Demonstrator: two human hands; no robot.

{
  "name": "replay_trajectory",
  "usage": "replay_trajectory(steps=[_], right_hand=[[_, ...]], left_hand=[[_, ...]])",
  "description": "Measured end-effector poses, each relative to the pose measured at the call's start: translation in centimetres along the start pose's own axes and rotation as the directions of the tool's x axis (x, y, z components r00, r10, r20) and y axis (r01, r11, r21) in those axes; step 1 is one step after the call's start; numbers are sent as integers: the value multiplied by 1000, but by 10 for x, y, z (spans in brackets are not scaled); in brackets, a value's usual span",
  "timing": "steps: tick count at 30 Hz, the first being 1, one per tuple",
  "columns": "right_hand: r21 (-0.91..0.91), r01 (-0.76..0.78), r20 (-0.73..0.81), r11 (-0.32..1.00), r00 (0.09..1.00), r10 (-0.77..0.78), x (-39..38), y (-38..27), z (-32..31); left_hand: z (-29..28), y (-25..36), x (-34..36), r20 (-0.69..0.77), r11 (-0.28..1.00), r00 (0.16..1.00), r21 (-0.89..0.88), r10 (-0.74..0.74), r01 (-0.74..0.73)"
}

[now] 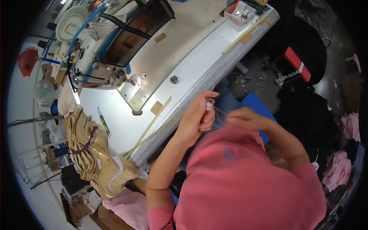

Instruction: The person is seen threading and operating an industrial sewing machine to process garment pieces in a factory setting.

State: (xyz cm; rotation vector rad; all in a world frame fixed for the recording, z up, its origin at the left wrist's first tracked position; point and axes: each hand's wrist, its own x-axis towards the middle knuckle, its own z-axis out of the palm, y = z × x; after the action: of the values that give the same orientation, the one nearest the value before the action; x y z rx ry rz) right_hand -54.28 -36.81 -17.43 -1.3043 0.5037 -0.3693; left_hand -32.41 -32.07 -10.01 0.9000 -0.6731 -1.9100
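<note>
Close to the table's front edge, my left hand (195, 119) is closed around a small bobbin (209, 104) wound with pale pink thread, held upright between thumb and fingers. A thin pale thread (219, 110) runs from the bobbin toward my right hand (245, 119). The right fingers are curled together on that thread, somewhat smeared by motion. A small metal bobbin case (174, 79) lies on the white tabletop (161, 99), beyond my left hand. Farther left stands the sewing machine (119, 74), its needle area lit by a small lamp.
Thread snips (102, 122) lie left on the table. A bundle of gold fabric pieces (86, 147), tied with a purple strip, hangs at the left edge. A ruler strip (214, 71) follows the front edge. A small box (239, 13) holds bobbins at the far right.
</note>
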Motion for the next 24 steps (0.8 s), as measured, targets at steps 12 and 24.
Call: replay_trajectory(steps=[12, 24], right_hand=[[69, 69, -394, 995, 918, -36, -12, -26, -22], [360, -177, -890, 916, 228, 394, -138, 88, -146]], left_hand=[[5, -16, 8, -23, 984, 996, 154, -89, 92], [-8, -2, 0, -131, 957, 991, 289, 29, 10]])
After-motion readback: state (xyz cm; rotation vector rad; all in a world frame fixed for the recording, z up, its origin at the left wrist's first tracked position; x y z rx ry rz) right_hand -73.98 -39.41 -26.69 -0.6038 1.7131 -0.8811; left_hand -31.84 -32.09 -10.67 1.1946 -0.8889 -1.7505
